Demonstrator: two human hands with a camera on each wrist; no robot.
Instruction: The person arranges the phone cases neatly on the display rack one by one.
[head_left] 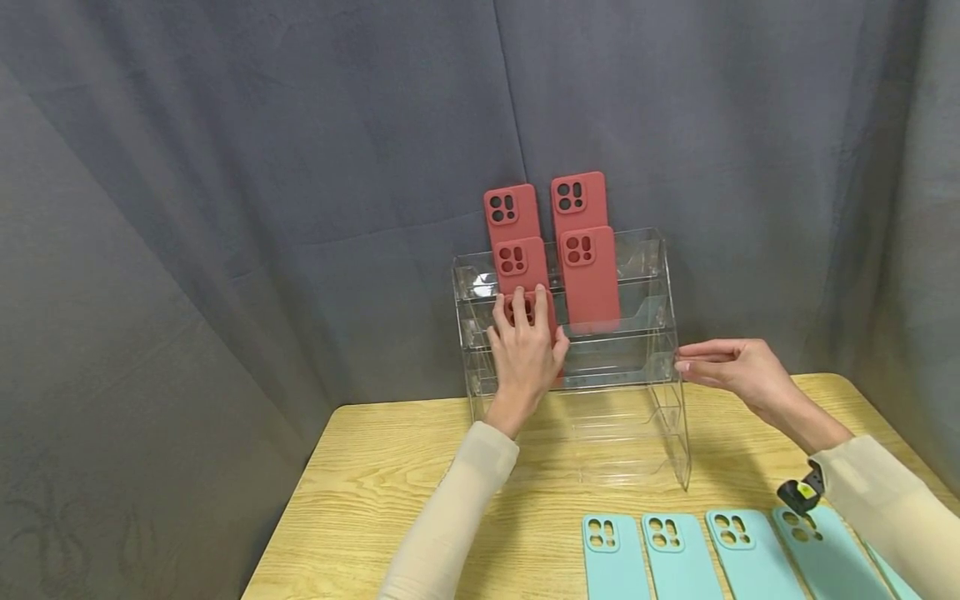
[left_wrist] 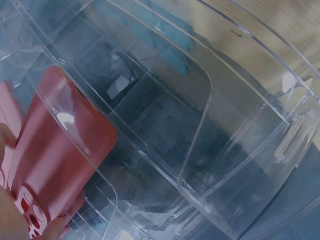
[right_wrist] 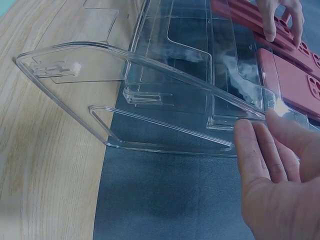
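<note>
Red phone case (left_wrist: 62,150) at the third tier (head_left: 603,386) down of the clear rack (head_left: 678,425), left column; held by the left hand (head_left: 525,354), fingers spread over the camera end, thumb by the right edge, opened about as wide as the case. Cannot tell whether fully seated. Left forearm (head_left: 457,500) angled up from the near side. Right hand (head_left: 738,371) beside the rack, fingers nearly straight and close together, tips touching the side panel (right_wrist: 165,112). Open room along that tier from left thumb to right side. Curtain (head_left: 405,317) close behind the rack; strip of table (head_left: 547,500) between rack foot and teal phone cases (head_left: 618,567).
</note>
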